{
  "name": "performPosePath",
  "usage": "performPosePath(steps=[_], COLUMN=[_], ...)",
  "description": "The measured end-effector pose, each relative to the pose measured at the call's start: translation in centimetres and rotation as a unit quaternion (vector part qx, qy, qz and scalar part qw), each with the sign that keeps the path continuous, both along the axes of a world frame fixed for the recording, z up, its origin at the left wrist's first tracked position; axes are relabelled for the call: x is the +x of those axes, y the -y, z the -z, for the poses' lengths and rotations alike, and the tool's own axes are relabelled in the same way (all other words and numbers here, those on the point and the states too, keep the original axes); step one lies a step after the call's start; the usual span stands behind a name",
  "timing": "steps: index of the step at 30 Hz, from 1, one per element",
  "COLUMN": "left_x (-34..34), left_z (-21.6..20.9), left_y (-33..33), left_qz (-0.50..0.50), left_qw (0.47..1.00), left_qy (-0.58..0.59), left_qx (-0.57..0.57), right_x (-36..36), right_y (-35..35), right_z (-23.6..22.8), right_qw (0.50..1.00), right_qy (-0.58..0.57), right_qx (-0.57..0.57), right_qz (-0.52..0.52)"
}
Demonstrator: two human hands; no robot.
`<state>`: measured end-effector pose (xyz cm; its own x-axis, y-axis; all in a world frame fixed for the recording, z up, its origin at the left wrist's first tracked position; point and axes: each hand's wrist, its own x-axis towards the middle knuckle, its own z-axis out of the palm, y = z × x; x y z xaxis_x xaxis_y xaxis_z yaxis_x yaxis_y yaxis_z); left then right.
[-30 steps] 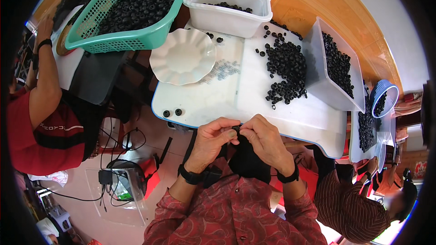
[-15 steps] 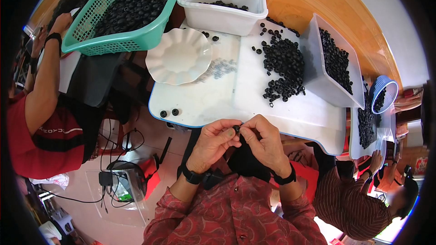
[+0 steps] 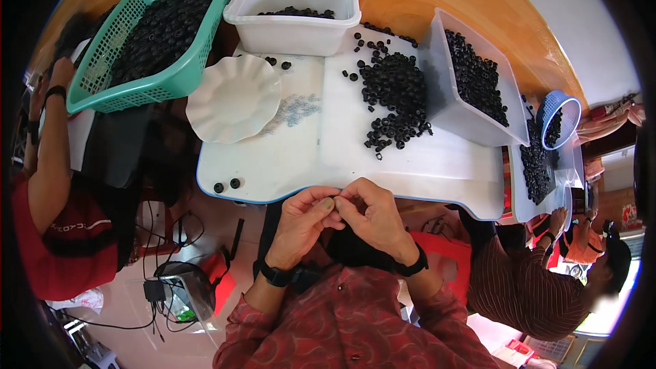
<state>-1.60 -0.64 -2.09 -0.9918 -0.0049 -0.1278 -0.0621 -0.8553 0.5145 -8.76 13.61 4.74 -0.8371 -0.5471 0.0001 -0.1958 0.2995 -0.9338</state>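
My left hand (image 3: 301, 224) and my right hand (image 3: 376, 220) meet at the table's front edge, thumbs and fingertips pinched together. Between them sits a small black ring-like part, now almost wholly covered by the fingers. Two more black round parts (image 3: 227, 184) lie near the table's front left edge. Beyond my right hand, a loose pile of small black parts (image 3: 396, 89) spreads over the white tabletop (image 3: 273, 164). A white scalloped plate (image 3: 234, 99) rests on the table's left side, with nothing visible in it.
A green basket (image 3: 140, 99) full of black rings stands at the far left. Behind the plate is a white tub (image 3: 290, 33); a translucent bin (image 3: 468, 119) of black parts stands right. A blue basket (image 3: 562, 106) is farther right. People sit on both sides; cables (image 3: 154, 266) hang left.
The whole view has shifted, so the table and containers appear farther left. My fingertips have closed over the small black part, which showed between them before.
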Motion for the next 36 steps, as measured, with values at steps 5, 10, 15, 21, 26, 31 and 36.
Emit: performPosePath(steps=[5,10,15,21,26,31,36], left_x=[-0.2,-0.1,0.0,0.1,0.0,-0.3,-0.6], left_z=[-1.0,-0.9,-1.1,-1.1,-1.0,-1.4,-1.9], left_y=[-0.4,-0.4,-0.4,-0.2,-0.1,-0.1,-0.4], left_qz=[-0.006,-0.008,-0.003,-0.004,-0.012,-0.01,-0.017], left_qw=[0.997,0.996,0.996,0.996,0.997,0.998,0.998], left_qy=[0.032,0.033,0.034,0.046,0.045,0.045,0.034], left_qx=[-0.066,-0.081,-0.088,-0.083,-0.059,-0.047,-0.044], right_x=[-1.7,-4.4,-5.5,-5.6,-4.5,-2.5,-1.4], right_y=[-1.4,-2.1,-2.1,-1.8,-2.0,-2.6,-2.7], right_z=[1.4,2.5,4.1,4.1,3.5,2.6,1.1], right_qw=[0.99,0.936,0.922,0.914,0.909,0.99,0.964], right_qy=[-0.071,-0.268,-0.29,-0.305,-0.333,-0.028,0.173], right_qx=[0.018,0.106,0.144,0.177,0.17,-0.025,-0.174], right_qz=[0.118,0.202,0.213,0.203,0.181,0.135,0.105])
